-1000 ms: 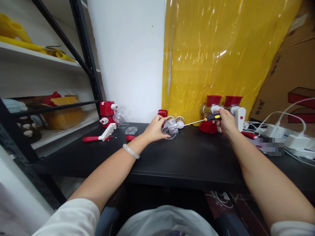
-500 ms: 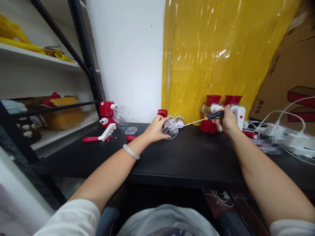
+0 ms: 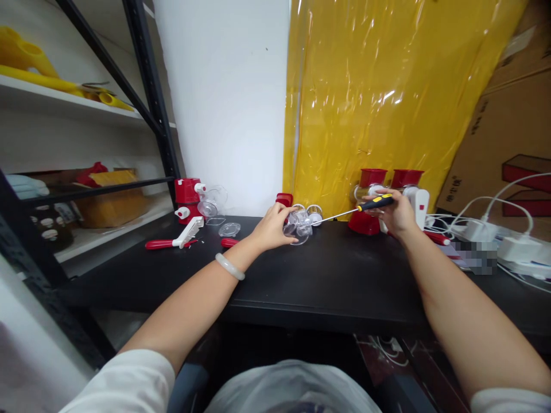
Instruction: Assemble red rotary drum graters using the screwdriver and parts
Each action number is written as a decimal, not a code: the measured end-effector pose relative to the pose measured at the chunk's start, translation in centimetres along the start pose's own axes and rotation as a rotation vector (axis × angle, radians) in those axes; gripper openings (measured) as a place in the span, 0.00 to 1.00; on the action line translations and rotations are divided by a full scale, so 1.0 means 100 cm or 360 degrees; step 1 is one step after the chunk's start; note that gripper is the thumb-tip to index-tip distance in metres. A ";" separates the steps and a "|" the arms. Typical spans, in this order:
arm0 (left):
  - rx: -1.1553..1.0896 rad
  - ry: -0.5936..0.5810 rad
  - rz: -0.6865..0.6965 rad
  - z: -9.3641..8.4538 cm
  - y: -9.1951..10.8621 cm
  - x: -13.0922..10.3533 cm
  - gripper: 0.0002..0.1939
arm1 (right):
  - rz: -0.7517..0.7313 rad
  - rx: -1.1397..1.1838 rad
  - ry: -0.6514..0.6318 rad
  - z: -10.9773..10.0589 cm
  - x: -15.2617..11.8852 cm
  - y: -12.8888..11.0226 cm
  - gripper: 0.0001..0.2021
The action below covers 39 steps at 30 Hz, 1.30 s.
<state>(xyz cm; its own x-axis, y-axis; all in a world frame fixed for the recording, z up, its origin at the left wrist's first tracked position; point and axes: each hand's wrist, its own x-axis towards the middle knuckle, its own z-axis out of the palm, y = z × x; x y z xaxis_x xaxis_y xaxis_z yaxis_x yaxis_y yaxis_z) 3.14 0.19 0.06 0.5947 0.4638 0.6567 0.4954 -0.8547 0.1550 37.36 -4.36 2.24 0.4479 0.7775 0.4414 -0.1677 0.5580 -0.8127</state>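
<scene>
My left hand (image 3: 275, 226) grips a clear plastic part (image 3: 299, 226) with rounded edges, held just over the black table. In my right hand (image 3: 400, 213) is a screwdriver (image 3: 376, 202) with a black and yellow handle, its long shaft pointing left. The tip meets the right side of the clear part; the exact contact point is too small to make out. Right behind that part stands a white and clear round piece (image 3: 315, 214), with a red piece (image 3: 284, 199) at its left. A red handle (image 3: 228, 242) lies partly hidden by my left wrist.
Two red rotary graters (image 3: 365, 222) stand behind my right hand. At the left are a red grater body (image 3: 187, 198), a white arm with red handle (image 3: 161, 244) and a clear disc (image 3: 229, 229). White cables and chargers (image 3: 514, 249) crowd the black table's (image 3: 327, 281) right end.
The screwdriver handle has turned in my right hand, showing more of its yellow side, and my fingers have loosened and shifted. My left hand keeps the clear part in nearly the same place.
</scene>
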 end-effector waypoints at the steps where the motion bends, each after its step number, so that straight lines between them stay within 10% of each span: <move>1: 0.0002 0.0002 -0.0005 0.000 0.000 0.000 0.42 | 0.0013 0.0039 -0.0062 0.001 -0.001 -0.001 0.09; 8: -0.0002 0.0001 -0.0018 0.000 0.000 0.000 0.43 | -0.0220 -0.0342 0.0209 -0.002 0.001 0.003 0.10; 14: 0.0012 -0.0013 -0.0033 -0.001 0.002 0.001 0.43 | -0.0031 0.0038 -0.0129 -0.004 0.002 0.000 0.10; 34: 0.0023 -0.0029 -0.0019 -0.002 0.002 0.000 0.43 | -0.0151 -0.0317 0.0104 -0.008 0.007 0.006 0.17; 39: 0.0040 -0.0035 -0.0038 -0.003 0.003 0.000 0.43 | 0.0033 0.0006 -0.0108 -0.007 0.005 0.003 0.09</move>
<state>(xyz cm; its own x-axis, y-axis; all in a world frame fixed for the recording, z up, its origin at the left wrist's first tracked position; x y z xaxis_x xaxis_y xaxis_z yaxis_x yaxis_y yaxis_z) 3.10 -0.17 0.35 0.5960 0.4894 0.6367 0.5253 -0.8373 0.1519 38.15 -4.01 1.95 0.3839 0.8067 0.4493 -0.1799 0.5426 -0.8205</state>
